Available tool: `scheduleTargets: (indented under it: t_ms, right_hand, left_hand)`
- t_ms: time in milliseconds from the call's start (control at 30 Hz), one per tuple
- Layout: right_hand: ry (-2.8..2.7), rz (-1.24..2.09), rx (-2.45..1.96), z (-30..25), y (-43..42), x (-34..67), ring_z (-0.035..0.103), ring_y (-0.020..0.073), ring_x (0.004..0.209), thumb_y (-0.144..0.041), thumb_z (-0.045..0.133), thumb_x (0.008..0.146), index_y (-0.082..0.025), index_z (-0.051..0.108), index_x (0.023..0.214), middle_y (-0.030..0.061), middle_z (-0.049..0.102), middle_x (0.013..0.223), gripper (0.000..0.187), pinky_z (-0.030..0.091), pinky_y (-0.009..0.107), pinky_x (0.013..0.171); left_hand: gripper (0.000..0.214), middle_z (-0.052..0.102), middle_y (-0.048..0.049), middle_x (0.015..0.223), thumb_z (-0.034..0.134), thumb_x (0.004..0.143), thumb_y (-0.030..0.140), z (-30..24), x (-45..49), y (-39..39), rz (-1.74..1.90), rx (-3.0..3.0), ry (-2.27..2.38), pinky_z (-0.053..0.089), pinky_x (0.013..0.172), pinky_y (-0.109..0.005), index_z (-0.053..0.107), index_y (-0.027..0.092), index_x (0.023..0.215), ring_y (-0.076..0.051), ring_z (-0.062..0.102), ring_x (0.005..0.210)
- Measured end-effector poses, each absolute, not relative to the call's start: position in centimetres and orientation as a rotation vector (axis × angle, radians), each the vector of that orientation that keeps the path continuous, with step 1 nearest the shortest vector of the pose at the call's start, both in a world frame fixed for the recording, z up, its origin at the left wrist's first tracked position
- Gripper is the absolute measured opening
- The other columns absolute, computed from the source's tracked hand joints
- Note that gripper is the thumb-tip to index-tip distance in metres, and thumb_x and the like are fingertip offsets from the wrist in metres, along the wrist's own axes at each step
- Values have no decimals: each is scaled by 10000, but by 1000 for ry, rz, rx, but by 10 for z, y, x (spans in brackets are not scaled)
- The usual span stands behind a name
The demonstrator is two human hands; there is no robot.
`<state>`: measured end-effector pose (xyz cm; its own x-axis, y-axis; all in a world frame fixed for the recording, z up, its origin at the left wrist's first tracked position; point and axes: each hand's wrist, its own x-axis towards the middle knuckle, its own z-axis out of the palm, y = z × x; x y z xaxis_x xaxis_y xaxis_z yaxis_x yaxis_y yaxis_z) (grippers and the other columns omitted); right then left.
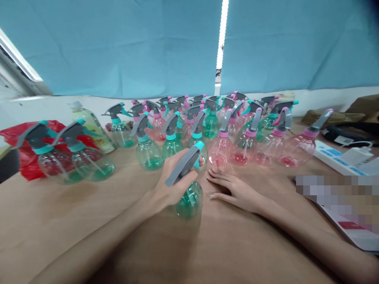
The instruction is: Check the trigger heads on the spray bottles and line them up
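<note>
My left hand point(174, 181) is wrapped round the neck of a green spray bottle point(189, 201) with a grey and turquoise trigger head. The bottle's clear round body shows below my fingers, close to the tabletop; whether it touches cannot be made out. My right hand point(233, 191) lies flat on the table just right of that bottle, fingers stretched out and holding nothing. Beyond its fingertips stands a pink spray bottle point(219, 152) in a front row of pink ones. Green spray bottles, such as this one point(149, 154), line up behind my left hand.
Several more green and pink bottles crowd the back. At left, two green spray bottles point(94, 163) stand by a red plastic bag point(28, 157) and a pale refill bottle point(93, 126). On the right are a white power strip point(331, 157), a black coil point(355, 132) and a partly blurred flat device point(340, 221).
</note>
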<state>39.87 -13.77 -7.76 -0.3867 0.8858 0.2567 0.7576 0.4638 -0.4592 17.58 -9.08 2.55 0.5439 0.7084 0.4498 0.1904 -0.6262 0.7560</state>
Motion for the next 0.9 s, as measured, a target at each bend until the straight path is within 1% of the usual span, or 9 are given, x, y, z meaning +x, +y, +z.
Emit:
scheduleTargets:
  t_ms: [133,300,500,600,667,800,900]
  right_hand:
    - [-2249,374,-1368,-78,-137,401,367,276,1375,-583,522,880,-244,428,1429,71,441,1467,652,304,494,1140]
    - [-2243,375,-1354,-81,-137,403,374,271,1372,-574,533,878,-251,416,1435,69,446,1466,655,308,486,1141]
    - [-2225,388,-1352,-81,-137,403,377,278,1369,-577,540,872,-269,421,1431,63,440,1469,649,313,505,1132]
    - [-2230,393,-1357,-81,-136,403,372,275,1373,-577,540,872,-257,428,1426,67,434,1473,650,306,497,1137]
    - [-2225,394,-1353,-81,-137,403,373,277,1371,-574,540,874,-267,430,1424,62,433,1473,639,306,503,1135]
    - [-2224,402,-1355,-80,-137,402,372,275,1372,-574,538,875,-260,420,1431,70,434,1472,650,310,504,1133]
    - [-2222,410,-1353,-80,-137,402,378,279,1368,-572,545,872,-264,424,1428,71,437,1470,647,312,510,1131]
  left_hand:
    - [150,582,8,740,493,683,177,27,176,-92,1022,2132,707,373,559,-263,583,199,801,-125,488,606]
    - [129,581,5,744,495,706,203,26,175,-91,1001,2140,716,399,582,-272,574,199,807,-138,518,641]
    - [138,560,17,728,486,690,173,25,175,-89,1014,2185,711,380,566,-262,569,203,797,-122,484,608]
    - [176,548,20,716,495,704,170,25,174,-88,1008,2172,716,388,588,-268,590,215,845,-129,477,617]
    - [230,554,18,719,504,717,173,26,174,-88,990,2170,726,408,615,-277,611,227,913,-140,495,634]
    - [329,627,-7,847,515,753,185,25,175,-90,971,2141,721,458,661,-283,621,240,1059,-157,571,711]
    - [291,646,-31,876,529,760,218,22,175,-90,1004,2123,735,489,682,-303,634,206,1030,-169,599,730]
